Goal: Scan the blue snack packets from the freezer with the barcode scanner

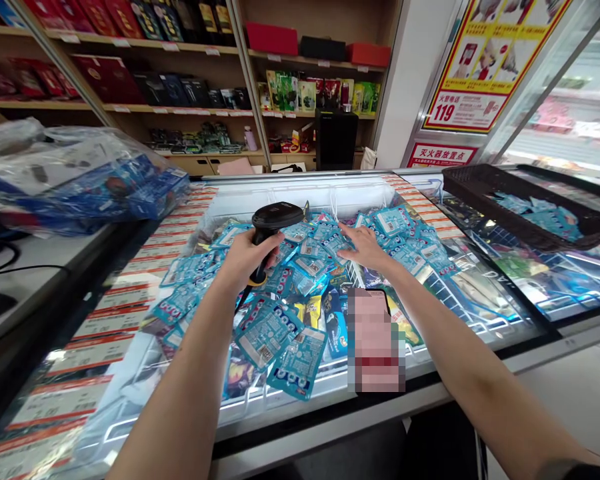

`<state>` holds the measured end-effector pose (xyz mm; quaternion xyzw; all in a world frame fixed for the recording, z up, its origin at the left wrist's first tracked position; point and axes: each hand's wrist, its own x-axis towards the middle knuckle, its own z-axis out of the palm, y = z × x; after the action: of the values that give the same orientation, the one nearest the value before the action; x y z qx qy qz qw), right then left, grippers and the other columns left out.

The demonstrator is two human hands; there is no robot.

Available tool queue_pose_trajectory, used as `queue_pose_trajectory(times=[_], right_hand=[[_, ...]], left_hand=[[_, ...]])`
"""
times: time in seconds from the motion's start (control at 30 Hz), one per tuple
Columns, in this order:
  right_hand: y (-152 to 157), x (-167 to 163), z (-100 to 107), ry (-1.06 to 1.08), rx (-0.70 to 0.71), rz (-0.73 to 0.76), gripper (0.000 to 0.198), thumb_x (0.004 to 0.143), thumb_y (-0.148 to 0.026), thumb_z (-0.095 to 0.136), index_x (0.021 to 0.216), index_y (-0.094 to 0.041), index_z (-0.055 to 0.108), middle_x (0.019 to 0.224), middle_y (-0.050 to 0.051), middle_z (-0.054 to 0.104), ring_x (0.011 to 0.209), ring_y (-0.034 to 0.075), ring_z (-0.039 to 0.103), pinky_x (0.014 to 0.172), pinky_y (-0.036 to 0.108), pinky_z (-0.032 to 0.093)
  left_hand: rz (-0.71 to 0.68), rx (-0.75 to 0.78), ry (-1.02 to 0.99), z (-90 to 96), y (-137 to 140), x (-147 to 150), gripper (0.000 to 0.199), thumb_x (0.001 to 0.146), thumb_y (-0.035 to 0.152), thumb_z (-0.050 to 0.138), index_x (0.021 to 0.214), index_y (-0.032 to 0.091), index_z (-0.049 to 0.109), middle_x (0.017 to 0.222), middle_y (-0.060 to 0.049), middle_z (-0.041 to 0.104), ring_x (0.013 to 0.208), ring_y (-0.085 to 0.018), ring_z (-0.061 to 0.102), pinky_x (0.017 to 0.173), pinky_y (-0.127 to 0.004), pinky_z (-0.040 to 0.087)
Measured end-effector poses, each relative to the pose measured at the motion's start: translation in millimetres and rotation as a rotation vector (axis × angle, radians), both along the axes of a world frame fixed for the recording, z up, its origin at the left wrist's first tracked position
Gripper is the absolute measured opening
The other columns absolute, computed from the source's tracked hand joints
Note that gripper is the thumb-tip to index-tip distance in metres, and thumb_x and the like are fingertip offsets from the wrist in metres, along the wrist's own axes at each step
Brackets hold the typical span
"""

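My left hand (247, 257) is closed round the grip of a black barcode scanner (277, 215), held above the freezer's glass top. Many small blue packets (265, 333) printed with barcodes lie spread and overlapping on the glass. Over the packets at centre right, my right hand (365, 247) has thumb and fingers apart, with nothing held in it; whether its fingertips touch a packet I cannot tell. A phone (375, 340), its screen blurred out, lies near the front edge between my forearms.
A brown basket (525, 207) with more blue packets stands to the right. Boxes in clear plastic wrap (90, 177) sit at the left. Price labels (100, 337) line the left side of the freezer. Stocked shelves (155, 110) rise behind, beside a fire-safety poster (490, 67).
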<state>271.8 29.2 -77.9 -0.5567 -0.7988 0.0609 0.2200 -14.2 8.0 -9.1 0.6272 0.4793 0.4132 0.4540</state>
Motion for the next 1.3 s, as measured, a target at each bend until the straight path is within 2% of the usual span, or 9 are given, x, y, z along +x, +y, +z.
queue_pose_trajectory(times=[0.1,0.17,0.27,0.3,0.37,0.5,0.7,1.0,1.3], right_hand=[[1,2,2,0.170,-0.019,-0.026,0.085,0.075,-0.040,0.073,0.149,-0.020,0.036,0.121,0.011,0.064,0.106,0.030,0.058,0.095,0.046,0.041],[2,4,1,0.320,-0.023,-0.026,0.083,0.072,-0.041,0.076,0.145,-0.020,0.041,0.112,0.009,0.066,0.090,0.025,0.062,0.084,0.041,0.048],[6,7,0,0.572,-0.019,-0.032,0.054,0.074,-0.045,0.073,0.120,-0.020,0.060,0.082,0.002,0.067,0.064,0.017,0.060,0.065,0.033,0.051],[7,8,-1,0.668,-0.032,-0.039,0.043,0.076,-0.047,0.071,0.108,-0.020,0.063,0.072,-0.001,0.064,0.056,0.016,0.058,0.058,0.031,0.050],[9,9,-1,0.887,-0.070,-0.057,0.036,0.076,-0.051,0.069,0.093,-0.021,0.060,0.059,-0.004,0.059,0.046,0.015,0.057,0.049,0.029,0.049],[10,12,-2,1.246,-0.084,-0.080,0.042,0.067,-0.050,0.078,0.087,-0.021,0.054,0.057,-0.007,0.058,0.052,0.017,0.067,0.049,0.028,0.056],[10,18,-3,1.440,-0.099,-0.112,0.037,0.071,-0.043,0.079,0.084,-0.019,0.053,0.060,-0.003,0.065,0.060,0.017,0.073,0.053,0.023,0.059],[9,21,-5,1.524,-0.096,-0.130,0.027,0.078,-0.033,0.076,0.079,-0.018,0.054,0.062,-0.002,0.065,0.068,0.018,0.074,0.057,0.021,0.061],[11,22,-8,1.550,-0.077,-0.117,0.033,0.073,-0.038,0.080,0.079,-0.017,0.055,0.062,-0.003,0.065,0.068,0.018,0.074,0.055,0.021,0.061]], left_hand=[[-0.002,0.013,0.014,0.9,-1,1,0.026,0.078,0.040,0.064,0.071,0.018,0.052,0.050,0.002,0.051,0.044,-0.009,0.045,0.046,-0.023,0.039],[-0.003,0.009,0.016,2.2,-1,2,0.027,0.078,0.040,0.065,0.069,0.018,0.052,0.049,0.002,0.051,0.044,-0.010,0.045,0.046,-0.023,0.038],[-0.002,-0.017,0.014,4.5,-3,3,0.027,0.077,0.039,0.065,0.068,0.018,0.051,0.049,0.001,0.051,0.045,-0.010,0.046,0.046,-0.023,0.037],[-0.004,-0.021,0.014,5.0,-3,3,0.027,0.077,0.039,0.065,0.068,0.018,0.051,0.050,0.001,0.050,0.046,-0.010,0.046,0.046,-0.023,0.037],[-0.017,-0.016,0.020,5.2,-4,3,0.028,0.078,0.040,0.065,0.067,0.018,0.050,0.050,0.001,0.050,0.046,-0.011,0.047,0.046,-0.024,0.037],[-0.087,0.019,0.069,3.7,-5,1,0.031,0.081,0.043,0.062,0.065,0.018,0.050,0.049,0.001,0.050,0.045,-0.010,0.046,0.047,-0.024,0.036],[-0.148,0.022,0.186,6.0,-10,2,0.034,0.081,0.046,0.061,0.067,0.017,0.053,0.051,0.001,0.052,0.047,-0.009,0.045,0.050,-0.024,0.034],[-0.237,0.006,0.246,6.4,-12,5,0.034,0.081,0.048,0.061,0.068,0.017,0.054,0.051,0.001,0.052,0.049,-0.011,0.047,0.053,-0.025,0.035],[-0.268,-0.008,0.279,6.6,-11,4,0.035,0.081,0.048,0.062,0.068,0.017,0.054,0.052,0.001,0.053,0.049,-0.011,0.048,0.052,-0.025,0.036]])
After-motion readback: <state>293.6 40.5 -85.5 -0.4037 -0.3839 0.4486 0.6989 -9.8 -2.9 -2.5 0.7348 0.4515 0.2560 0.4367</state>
